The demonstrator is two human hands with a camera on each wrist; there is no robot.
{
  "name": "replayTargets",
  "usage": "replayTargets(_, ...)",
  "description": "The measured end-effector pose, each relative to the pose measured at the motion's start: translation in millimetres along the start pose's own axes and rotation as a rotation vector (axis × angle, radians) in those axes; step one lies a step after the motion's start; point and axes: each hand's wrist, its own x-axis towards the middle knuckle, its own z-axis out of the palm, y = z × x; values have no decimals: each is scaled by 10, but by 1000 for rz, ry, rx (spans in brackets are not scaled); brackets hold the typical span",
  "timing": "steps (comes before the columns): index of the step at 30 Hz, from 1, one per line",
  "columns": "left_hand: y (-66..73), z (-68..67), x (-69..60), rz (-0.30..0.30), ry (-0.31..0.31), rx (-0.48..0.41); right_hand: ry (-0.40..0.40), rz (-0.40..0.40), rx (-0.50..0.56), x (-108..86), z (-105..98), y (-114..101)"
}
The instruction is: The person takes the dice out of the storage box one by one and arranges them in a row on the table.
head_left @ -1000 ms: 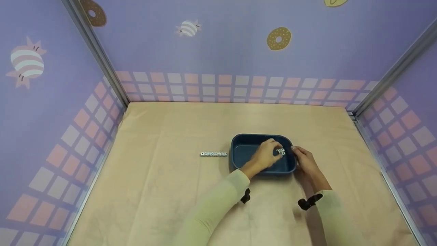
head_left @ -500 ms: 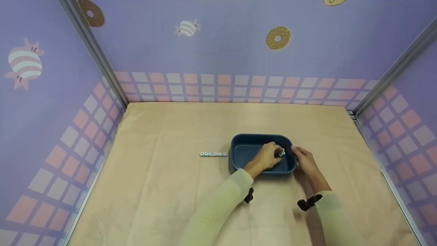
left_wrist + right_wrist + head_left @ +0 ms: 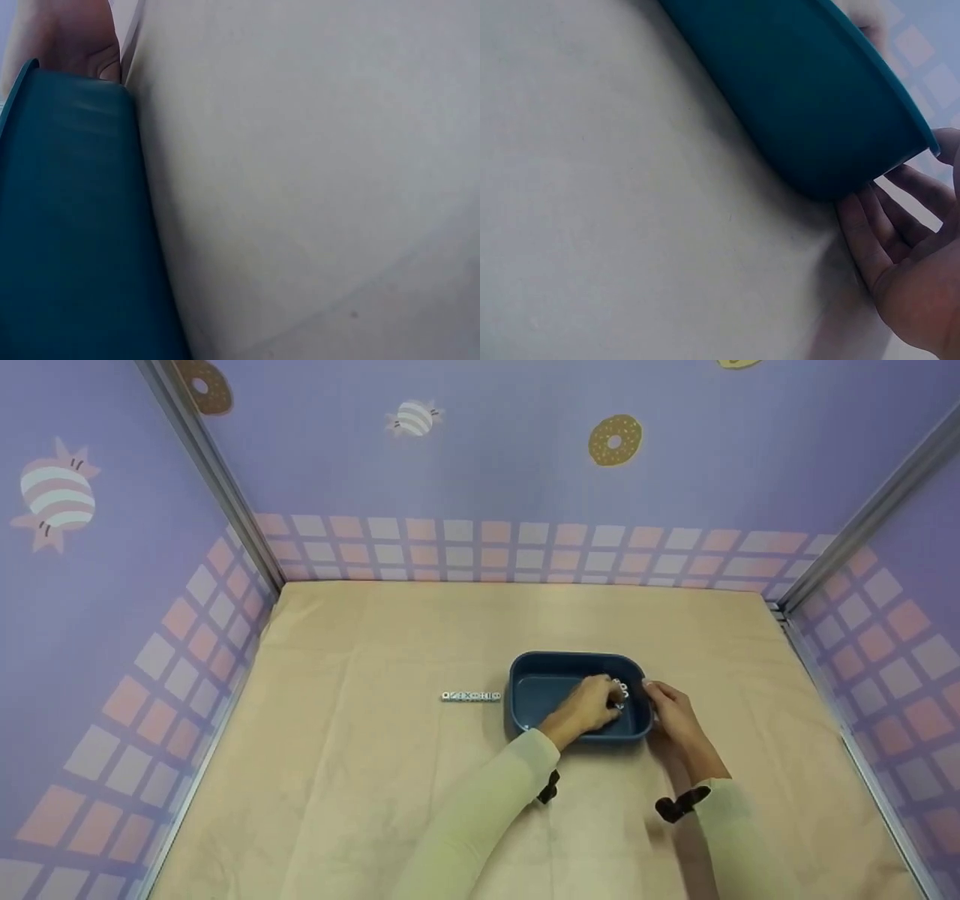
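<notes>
A dark blue rectangular bin (image 3: pixel 536 701) stands on the cloth-covered table. My left hand (image 3: pixel 581 709) reaches down into it, fingers curled around several small white dice (image 3: pixel 623 688) near the right end. The fingertips hide part of the dice, so how many they grip is unclear. At the bin's right end my right hand (image 3: pixel 675 716) holds the wall, thumb at the rim and fingers against the outside, as the right wrist view shows (image 3: pixel 922 247). Left of the bin, a straight row of white dice (image 3: pixel 471 697) lies on the cloth.
Beige cloth (image 3: pixel 375 780) with creases covers the table. Patterned purple panels (image 3: pixel 487 457) close off the back and both sides, with metal posts (image 3: pixel 214 472) at the corners. A dark wrist camera (image 3: pixel 681 804) sits at the right wrist.
My left hand has moved slightly deeper into the bin, and the dice at its fingertips sit in a different arrangement. The right hand, the bin and the row of dice stay put.
</notes>
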Motion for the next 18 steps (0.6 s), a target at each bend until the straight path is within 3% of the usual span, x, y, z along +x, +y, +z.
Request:
replayTargets(10, 2, -9, 15, -5, -32, -2, -25, 6, 18, -33, -15, 3)
replayTargets(14, 28, -53, -1, -12, 63, -44, -12, 0, 12, -34, -3, -10)
replayTargets(18, 83, -200, -46, 14, 190, -167, 6, -10, -17, -36, -6, -36)
